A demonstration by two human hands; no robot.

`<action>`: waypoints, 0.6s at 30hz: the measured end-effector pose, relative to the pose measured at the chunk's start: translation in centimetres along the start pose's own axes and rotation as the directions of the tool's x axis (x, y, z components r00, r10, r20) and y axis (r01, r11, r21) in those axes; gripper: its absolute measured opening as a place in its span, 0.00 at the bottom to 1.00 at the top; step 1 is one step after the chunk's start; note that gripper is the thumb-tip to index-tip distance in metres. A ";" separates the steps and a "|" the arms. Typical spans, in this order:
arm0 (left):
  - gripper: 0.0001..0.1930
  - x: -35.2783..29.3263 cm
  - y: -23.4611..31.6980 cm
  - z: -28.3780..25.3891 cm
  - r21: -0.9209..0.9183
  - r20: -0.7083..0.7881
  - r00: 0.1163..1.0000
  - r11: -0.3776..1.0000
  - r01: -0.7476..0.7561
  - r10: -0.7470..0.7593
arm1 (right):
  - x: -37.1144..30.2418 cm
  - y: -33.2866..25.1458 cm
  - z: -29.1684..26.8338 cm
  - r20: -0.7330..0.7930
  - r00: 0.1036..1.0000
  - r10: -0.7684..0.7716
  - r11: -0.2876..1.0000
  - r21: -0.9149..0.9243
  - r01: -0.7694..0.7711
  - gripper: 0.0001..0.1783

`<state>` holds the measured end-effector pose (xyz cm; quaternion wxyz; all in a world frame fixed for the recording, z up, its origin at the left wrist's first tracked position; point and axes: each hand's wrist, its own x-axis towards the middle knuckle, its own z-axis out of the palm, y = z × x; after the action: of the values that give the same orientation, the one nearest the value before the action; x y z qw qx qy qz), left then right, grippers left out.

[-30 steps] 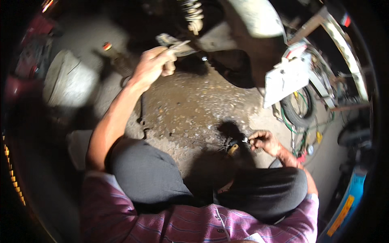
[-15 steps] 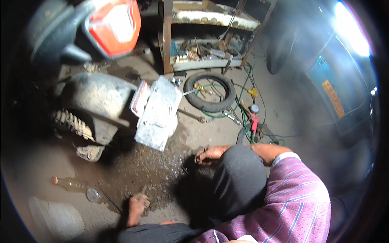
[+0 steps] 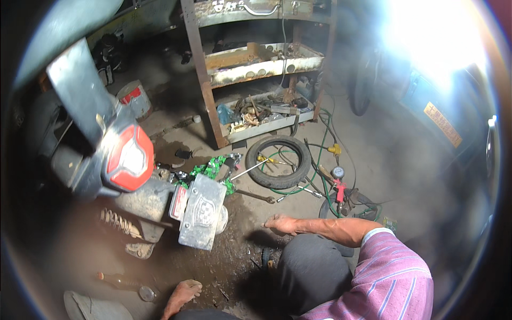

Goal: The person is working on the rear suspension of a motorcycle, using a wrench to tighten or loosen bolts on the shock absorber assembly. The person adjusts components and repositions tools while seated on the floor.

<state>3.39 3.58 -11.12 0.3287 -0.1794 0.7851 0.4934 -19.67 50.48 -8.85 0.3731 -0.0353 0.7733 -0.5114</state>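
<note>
My left hand (image 3: 186, 292) is low over the wet floor, near a capped bottle of brownish liquid (image 3: 118, 281) and a round clear lid or cup (image 3: 146, 293). Its fingers look loosely extended with nothing visible in them. Beyond my bent knee, my right hand (image 3: 281, 224) hovers over the floor, fingers pointing left and apparently empty. Small dark parts (image 3: 266, 260) lie below it. To the left stands the rear of a motorbike, with a red-and-white tail light (image 3: 129, 158), a grey number plate (image 3: 204, 212) and a dusty spring shock absorber (image 3: 118, 223).
A tyre (image 3: 278, 161) lies ahead, beside a wrench (image 3: 256, 196) and a red air gun with gauge (image 3: 340, 192) on green hoses. A rusty shelf (image 3: 266, 72) holds parts. Green foil packaging (image 3: 212, 167) lies behind the plate. A pale bucket (image 3: 96, 306) is at lower left.
The view has tilted up, showing more of the shelf and the motorbike's tail. My right hand has straightened from a curled pose, farther from my knee.
</note>
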 end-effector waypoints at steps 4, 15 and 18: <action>0.17 0.2 8.4 -1.9 0.002 0.235 0.972 1.000 0.002 -0.002 | -0.1 -4.0 -1.5 0.056 0.993 -0.103 0.952 0.296 0.082 0.23; 0.20 -0.8 28.4 9.4 0.493 -0.158 0.446 0.462 -0.737 0.881 | -2.7 -14.9 1.6 0.374 0.882 -0.286 0.807 0.590 0.011 0.14; 0.29 -0.7 28.8 9.6 0.069 -0.178 0.674 0.692 -0.719 0.717 | -2.9 -15.5 2.9 0.280 0.932 -0.230 0.792 0.611 0.012 0.14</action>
<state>-10.28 25.00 5.43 0.0311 0.0955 0.8183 0.5660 -20.85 42.19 4.81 0.4584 -0.0532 0.4913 -0.7387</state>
